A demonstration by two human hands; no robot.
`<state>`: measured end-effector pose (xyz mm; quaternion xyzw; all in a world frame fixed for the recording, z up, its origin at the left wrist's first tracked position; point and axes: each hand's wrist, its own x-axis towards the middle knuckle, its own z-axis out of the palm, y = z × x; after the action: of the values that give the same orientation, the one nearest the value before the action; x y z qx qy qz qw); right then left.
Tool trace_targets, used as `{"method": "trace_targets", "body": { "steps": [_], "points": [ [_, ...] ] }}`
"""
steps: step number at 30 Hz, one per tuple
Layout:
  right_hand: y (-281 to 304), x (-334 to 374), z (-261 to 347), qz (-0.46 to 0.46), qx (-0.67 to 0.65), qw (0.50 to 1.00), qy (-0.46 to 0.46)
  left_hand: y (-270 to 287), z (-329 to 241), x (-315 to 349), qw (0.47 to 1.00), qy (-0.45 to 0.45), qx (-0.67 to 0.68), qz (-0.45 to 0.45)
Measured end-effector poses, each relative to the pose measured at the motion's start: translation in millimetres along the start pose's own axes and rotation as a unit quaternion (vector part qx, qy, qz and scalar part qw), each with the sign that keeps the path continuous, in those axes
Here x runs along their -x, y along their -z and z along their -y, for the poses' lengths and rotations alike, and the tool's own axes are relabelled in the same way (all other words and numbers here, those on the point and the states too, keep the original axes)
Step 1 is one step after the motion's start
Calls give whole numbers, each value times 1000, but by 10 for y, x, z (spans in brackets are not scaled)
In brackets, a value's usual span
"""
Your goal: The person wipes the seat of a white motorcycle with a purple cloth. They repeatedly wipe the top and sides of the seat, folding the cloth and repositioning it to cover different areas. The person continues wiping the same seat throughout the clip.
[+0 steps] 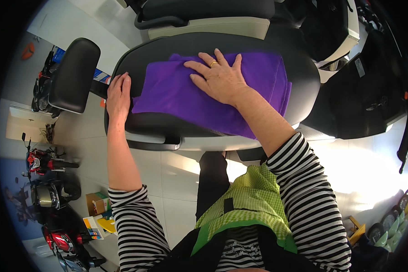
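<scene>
bare seat right of purple cloth, backrest pad blocking left, tiled floor open below

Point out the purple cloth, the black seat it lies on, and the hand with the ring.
purple cloth (177, 97): head view, on its bare left part.
black seat (303, 75): head view, on the uncovered right edge of the cushion.
right hand (220, 79): head view, on the back of the hand, flat on the cloth.
</scene>
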<state>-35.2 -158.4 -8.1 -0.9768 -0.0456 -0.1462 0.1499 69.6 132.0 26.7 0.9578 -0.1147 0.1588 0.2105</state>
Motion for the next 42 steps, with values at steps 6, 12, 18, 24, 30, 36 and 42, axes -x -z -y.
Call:
{"method": "trace_targets", "body": {
  "steps": [6,12,18,24,30,36,42],
  "points": [
    [51,-54,-132,-128,-23,984,125,-39,-88,83,997,34,20,-59],
    [31,-63,253,-100,-84,962,241,-75,-50,65,994,25,51,-96],
    [-81,-467,452,-111,-72,971,200,-73,-36,123,993,-10,49,-110],
    [-242,-732,376,-155,-75,961,217,-63,-43,121,994,-10,48,-97],
    [-331,-1242,-462,-127,11,992,23,-64,-35,127,991,9,91,-103],
    [10,-1006,-1661,-30,98,983,-155,-63,-81,123,989,27,94,-112],
    [426,-581,-2168,18,163,925,-343,-50,-108,135,990,41,75,-116]
  ]
}}
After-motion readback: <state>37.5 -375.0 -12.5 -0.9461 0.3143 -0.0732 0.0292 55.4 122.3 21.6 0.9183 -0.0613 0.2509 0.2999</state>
